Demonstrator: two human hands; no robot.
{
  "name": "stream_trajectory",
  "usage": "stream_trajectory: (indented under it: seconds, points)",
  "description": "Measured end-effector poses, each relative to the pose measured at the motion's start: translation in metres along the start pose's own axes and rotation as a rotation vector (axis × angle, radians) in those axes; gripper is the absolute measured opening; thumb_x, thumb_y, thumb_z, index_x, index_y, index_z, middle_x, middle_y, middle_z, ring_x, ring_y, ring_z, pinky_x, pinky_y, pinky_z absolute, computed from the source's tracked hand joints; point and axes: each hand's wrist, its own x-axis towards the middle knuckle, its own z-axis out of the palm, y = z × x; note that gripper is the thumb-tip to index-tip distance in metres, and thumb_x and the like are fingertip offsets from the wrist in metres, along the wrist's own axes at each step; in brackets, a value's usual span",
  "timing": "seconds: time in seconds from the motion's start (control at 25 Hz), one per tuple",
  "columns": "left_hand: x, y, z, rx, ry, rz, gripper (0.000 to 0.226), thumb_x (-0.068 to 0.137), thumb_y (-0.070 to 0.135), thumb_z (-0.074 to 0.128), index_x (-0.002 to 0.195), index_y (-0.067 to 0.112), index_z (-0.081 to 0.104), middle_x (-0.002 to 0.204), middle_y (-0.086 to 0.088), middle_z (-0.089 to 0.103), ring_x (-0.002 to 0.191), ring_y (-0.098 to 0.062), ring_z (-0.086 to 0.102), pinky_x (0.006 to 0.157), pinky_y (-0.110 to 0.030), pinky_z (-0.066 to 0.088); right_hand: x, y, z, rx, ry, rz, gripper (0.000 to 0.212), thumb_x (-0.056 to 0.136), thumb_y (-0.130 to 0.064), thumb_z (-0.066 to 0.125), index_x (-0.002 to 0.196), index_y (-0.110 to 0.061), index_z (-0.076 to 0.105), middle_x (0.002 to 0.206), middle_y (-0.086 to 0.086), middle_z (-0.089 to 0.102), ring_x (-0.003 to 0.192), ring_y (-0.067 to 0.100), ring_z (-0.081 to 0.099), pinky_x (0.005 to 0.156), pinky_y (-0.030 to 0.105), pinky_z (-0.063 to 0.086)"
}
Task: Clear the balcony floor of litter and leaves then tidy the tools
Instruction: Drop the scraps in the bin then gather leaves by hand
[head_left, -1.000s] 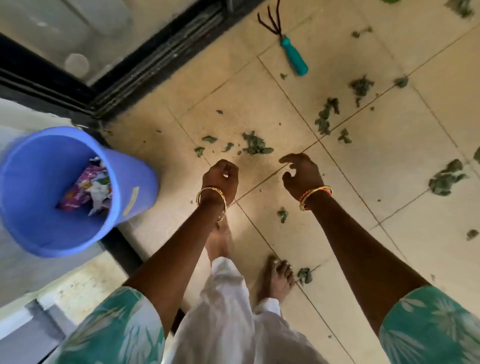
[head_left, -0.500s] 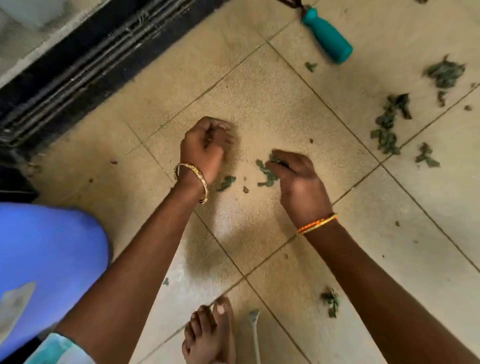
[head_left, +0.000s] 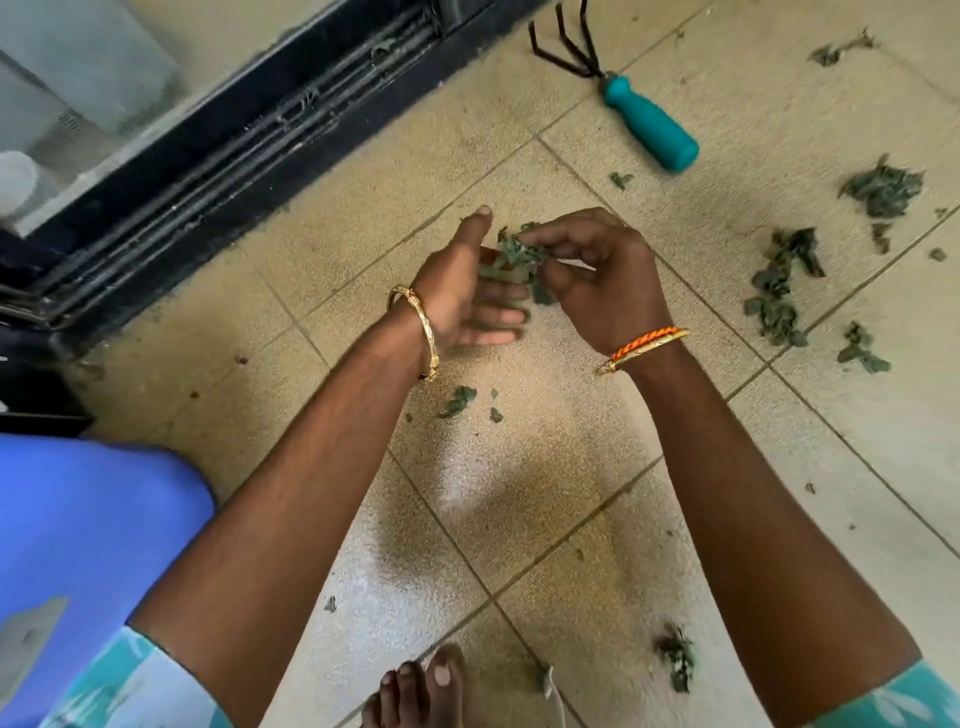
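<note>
My left hand (head_left: 467, 291) is held palm up with straight fingers above the tiled floor, and a small clump of green leaves (head_left: 511, 260) lies on its fingers. My right hand (head_left: 597, 275) pinches that same clump from the right. A few leaf scraps (head_left: 460, 400) lie on the tile just below my left wrist. More leaf piles (head_left: 779, 286) are scattered on the floor to the right, with another pile (head_left: 883, 189) further back. A hand rake with a teal handle (head_left: 649, 127) and black prongs lies at the back.
A blue bin (head_left: 88, 545) stands at the lower left by my left arm. The dark sliding-door track (head_left: 234, 150) runs along the upper left. My bare foot (head_left: 421, 686) is at the bottom edge, and a leaf clump (head_left: 675, 657) lies to its right.
Both hands have lifted off the floor. The right hand brought the leaves it was gathering up onto the left hand, which has turned palm up and uncurled.
</note>
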Motion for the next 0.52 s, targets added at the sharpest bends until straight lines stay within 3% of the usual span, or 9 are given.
stream_trajectory:
  seconds: [0.12, 0.2, 0.28, 0.4, 0.48, 0.52]
  points:
    - [0.007, 0.001, 0.006, -0.215, 0.000, -0.026, 0.051, 0.100, 0.046, 0.029, 0.095, 0.007, 0.060, 0.083, -0.013, 0.069, 0.070, -0.025, 0.068, 0.062, -0.032, 0.058, -0.005, -0.006, 0.012, 0.011, 0.023, -0.049, 0.020, 0.075, 0.001, 0.066, 0.087, -0.014, 0.061, 0.085, -0.001, 0.064, 0.081, 0.006, 0.061, 0.074, 0.010, 0.045]
    - [0.005, -0.002, 0.005, -0.178, 0.077, 0.036, 0.040, 0.100, 0.032, 0.032, 0.079, 0.009, 0.058, 0.060, -0.006, 0.059, 0.051, -0.018, 0.056, 0.054, -0.027, 0.048, -0.008, -0.011, 0.020, -0.022, 0.005, -0.075, 0.015, 0.076, -0.003, 0.067, 0.086, -0.012, 0.060, 0.085, -0.002, 0.066, 0.082, 0.005, 0.062, 0.073, 0.006, 0.044]
    - [0.004, -0.015, -0.005, -0.075, 0.154, 0.069, 0.039, 0.094, 0.021, 0.035, 0.060, 0.014, 0.051, 0.044, 0.001, 0.046, 0.039, -0.014, 0.041, 0.047, -0.024, 0.036, -0.012, -0.013, 0.024, 0.028, -0.015, -0.049, 0.009, 0.081, -0.006, 0.062, 0.088, -0.012, 0.064, 0.091, -0.003, 0.067, 0.087, 0.003, 0.061, 0.076, 0.014, 0.050]
    - [-0.011, -0.030, -0.051, -0.111, 0.169, 0.060, 0.045, 0.090, 0.018, 0.033, 0.046, 0.018, 0.042, 0.048, 0.004, 0.034, 0.033, -0.010, 0.026, 0.036, -0.015, 0.023, -0.039, -0.002, 0.029, -0.045, 0.054, -0.028, 0.018, 0.086, -0.006, 0.054, 0.100, -0.010, 0.066, 0.107, 0.004, 0.064, 0.100, 0.013, 0.060, 0.088, 0.028, 0.050]
    - [-0.035, -0.042, -0.070, -0.209, 0.120, 0.045, 0.035, 0.092, 0.020, 0.029, 0.059, 0.015, 0.043, 0.056, 0.001, 0.038, 0.029, -0.010, 0.030, 0.030, -0.013, 0.023, -0.072, 0.007, 0.039, -0.223, 0.061, -0.054, 0.027, 0.086, -0.009, 0.051, 0.109, -0.004, 0.063, 0.118, 0.014, 0.059, 0.113, 0.026, 0.054, 0.096, 0.026, 0.042]
    - [-0.057, -0.060, -0.065, -0.147, 0.071, 0.020, 0.033, 0.095, 0.022, 0.028, 0.071, 0.012, 0.049, 0.062, -0.006, 0.049, 0.035, -0.015, 0.044, 0.033, -0.017, 0.034, -0.089, 0.011, 0.046, -0.285, 0.048, -0.078, 0.033, 0.085, -0.013, 0.049, 0.114, -0.001, 0.061, 0.123, 0.019, 0.055, 0.119, 0.032, 0.050, 0.101, 0.029, 0.038]
